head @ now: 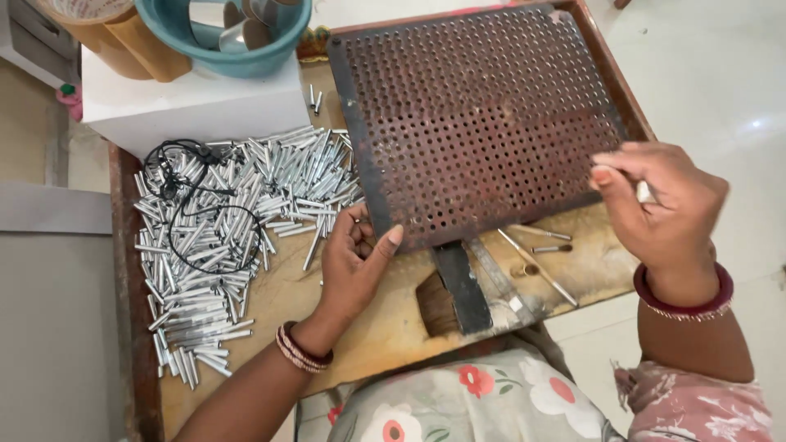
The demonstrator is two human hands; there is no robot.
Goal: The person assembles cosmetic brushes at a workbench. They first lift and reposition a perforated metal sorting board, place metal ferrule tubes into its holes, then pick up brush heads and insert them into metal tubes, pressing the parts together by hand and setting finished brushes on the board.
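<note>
The perforated metal plate (pixel 483 115) was dark and rusty brown, rectangular, punched with even rows of small round holes. It lay tilted across the wooden board, its near left corner raised and gripped at the edge. A small pale piece (pixel 645 192), mostly hidden by fingers, sat pinched just beside the plate's right edge.

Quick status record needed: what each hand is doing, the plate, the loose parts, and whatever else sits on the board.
left hand: grips lower left corner of perforated metal plate
right hand: at plate's right edge, pinching a small pale piece, unclear what
plate: rusty, tilted on wooden board
metal tubes: silver heap left of plate, black wire on top
rear: white box, teal bowl
</note>
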